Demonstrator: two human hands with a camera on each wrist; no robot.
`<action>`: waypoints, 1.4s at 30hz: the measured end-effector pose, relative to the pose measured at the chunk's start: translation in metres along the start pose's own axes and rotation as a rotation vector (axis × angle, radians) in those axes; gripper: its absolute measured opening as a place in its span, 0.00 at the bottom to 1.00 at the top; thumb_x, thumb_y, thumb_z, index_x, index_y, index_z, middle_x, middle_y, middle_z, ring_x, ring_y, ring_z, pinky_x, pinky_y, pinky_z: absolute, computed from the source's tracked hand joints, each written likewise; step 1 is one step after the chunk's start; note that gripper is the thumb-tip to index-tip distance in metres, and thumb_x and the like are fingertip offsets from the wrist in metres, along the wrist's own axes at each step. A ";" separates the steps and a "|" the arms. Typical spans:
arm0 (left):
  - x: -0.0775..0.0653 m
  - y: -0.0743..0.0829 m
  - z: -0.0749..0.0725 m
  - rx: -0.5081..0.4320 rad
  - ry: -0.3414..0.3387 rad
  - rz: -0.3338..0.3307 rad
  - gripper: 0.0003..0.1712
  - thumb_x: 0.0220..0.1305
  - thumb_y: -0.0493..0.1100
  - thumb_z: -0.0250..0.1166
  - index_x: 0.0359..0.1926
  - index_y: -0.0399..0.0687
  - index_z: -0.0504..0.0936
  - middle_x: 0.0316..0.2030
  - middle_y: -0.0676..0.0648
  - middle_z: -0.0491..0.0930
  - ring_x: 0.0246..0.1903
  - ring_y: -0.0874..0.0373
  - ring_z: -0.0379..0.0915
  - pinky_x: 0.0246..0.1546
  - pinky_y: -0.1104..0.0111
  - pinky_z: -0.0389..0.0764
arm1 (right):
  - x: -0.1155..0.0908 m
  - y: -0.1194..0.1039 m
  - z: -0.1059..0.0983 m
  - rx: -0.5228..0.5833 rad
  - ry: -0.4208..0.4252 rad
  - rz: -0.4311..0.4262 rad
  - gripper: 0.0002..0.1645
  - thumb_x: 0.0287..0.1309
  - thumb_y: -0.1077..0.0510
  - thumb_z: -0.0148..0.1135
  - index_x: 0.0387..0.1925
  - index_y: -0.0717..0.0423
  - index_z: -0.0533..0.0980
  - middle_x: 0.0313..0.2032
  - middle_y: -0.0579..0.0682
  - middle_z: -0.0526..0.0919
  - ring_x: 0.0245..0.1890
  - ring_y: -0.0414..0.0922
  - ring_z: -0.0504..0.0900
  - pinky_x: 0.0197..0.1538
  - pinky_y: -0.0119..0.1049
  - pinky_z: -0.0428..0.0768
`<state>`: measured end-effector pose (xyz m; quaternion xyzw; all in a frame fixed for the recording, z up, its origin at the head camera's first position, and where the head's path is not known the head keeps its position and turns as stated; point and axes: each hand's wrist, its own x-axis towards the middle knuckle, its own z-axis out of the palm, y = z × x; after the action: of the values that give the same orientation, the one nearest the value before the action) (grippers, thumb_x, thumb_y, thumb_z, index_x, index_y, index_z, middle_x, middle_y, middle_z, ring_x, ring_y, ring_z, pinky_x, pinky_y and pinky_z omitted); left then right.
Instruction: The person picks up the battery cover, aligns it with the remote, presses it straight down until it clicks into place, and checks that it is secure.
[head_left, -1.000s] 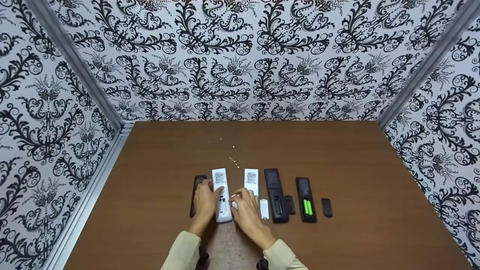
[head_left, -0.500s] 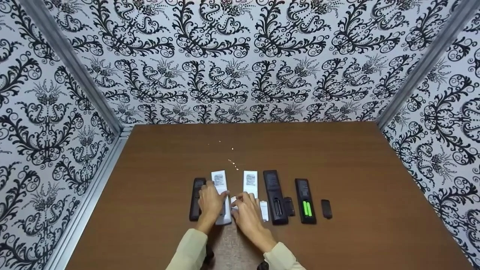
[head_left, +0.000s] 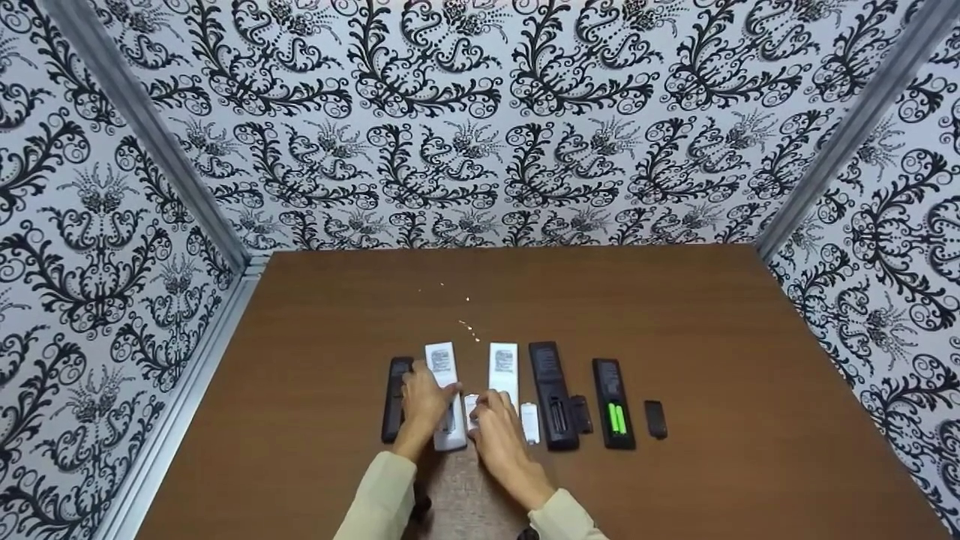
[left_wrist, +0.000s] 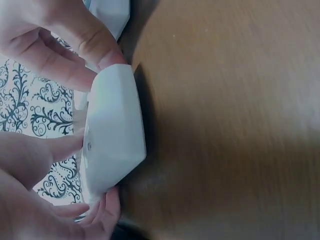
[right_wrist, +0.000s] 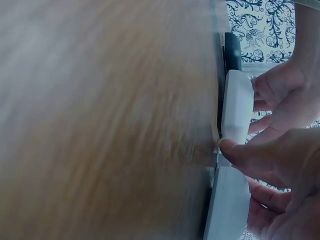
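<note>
Two hands, both occupied. Left hand [head_left: 420, 407]: gripping the white remote [left_wrist: 114, 125], thumb at its right side, fingers at its left. Right hand [head_left: 498, 431]: thumb and fingers curled in a narrow pinch on the white cover [head_left: 472, 406], just right of that remote.

White remote: slim, smooth, back upward; block of grey print on the far part, battery bay toward the near end, mostly hidden by the hand; near end bevelled, one small dark spot. Long axis runs away from the person, printed end farthest and leaning slightly left. Lies on the brown counter [head_left: 360, 300], between the black remote [head_left: 394, 409] and the white cover.

White cover: small, flat, partly hidden by fingers; long axis roughly alongside the remote's.

Second white remote [head_left: 503, 364]: back up, print at far end, near part behind the right hand. Second cover [head_left: 529, 422]: white, just beside it. Long black remote [head_left: 550, 375]: bay uncovered, dark inside; black cover [head_left: 581, 415] close against its right side. Short black remote [head_left: 608, 379]: two green batteries [head_left: 616, 418] in its bay. Last cover [head_left: 655, 418]: black, farthest right, apart from the rest.
</note>
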<state>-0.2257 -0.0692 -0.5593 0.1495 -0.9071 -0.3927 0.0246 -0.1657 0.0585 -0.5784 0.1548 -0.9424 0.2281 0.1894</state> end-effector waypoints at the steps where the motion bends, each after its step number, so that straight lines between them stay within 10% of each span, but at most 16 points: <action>1: 0.001 -0.001 0.000 -0.009 -0.009 -0.001 0.40 0.50 0.45 0.80 0.57 0.28 0.70 0.47 0.25 0.76 0.49 0.32 0.78 0.49 0.45 0.80 | 0.000 0.000 0.000 0.000 -0.006 0.004 0.10 0.38 0.66 0.78 0.25 0.58 0.83 0.39 0.49 0.81 0.42 0.47 0.76 0.47 0.39 0.79; 19: 0.011 -0.007 -0.010 -0.034 -0.026 0.049 0.22 0.52 0.45 0.77 0.37 0.30 0.82 0.33 0.35 0.85 0.35 0.44 0.81 0.41 0.52 0.81 | 0.005 -0.003 0.002 0.057 0.128 -0.043 0.07 0.43 0.62 0.77 0.24 0.52 0.83 0.40 0.49 0.84 0.40 0.47 0.80 0.45 0.40 0.77; 34: 0.023 -0.023 -0.016 -0.379 -0.135 -0.080 0.20 0.58 0.37 0.69 0.47 0.24 0.83 0.38 0.32 0.87 0.33 0.56 0.80 0.36 0.69 0.80 | 0.000 -0.008 0.005 0.496 0.160 0.078 0.06 0.51 0.70 0.72 0.30 0.60 0.82 0.43 0.58 0.87 0.33 0.46 0.87 0.38 0.31 0.85; 42: 0.022 -0.028 -0.013 -0.510 -0.218 -0.102 0.20 0.61 0.36 0.66 0.49 0.21 0.80 0.38 0.33 0.86 0.31 0.59 0.80 0.34 0.69 0.82 | 0.000 -0.007 0.005 0.525 0.135 0.111 0.11 0.47 0.72 0.74 0.29 0.60 0.80 0.41 0.56 0.87 0.31 0.45 0.86 0.37 0.31 0.84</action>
<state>-0.2377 -0.1028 -0.5723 0.1408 -0.7676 -0.6228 -0.0559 -0.1648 0.0504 -0.5797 0.1313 -0.8432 0.4844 0.1926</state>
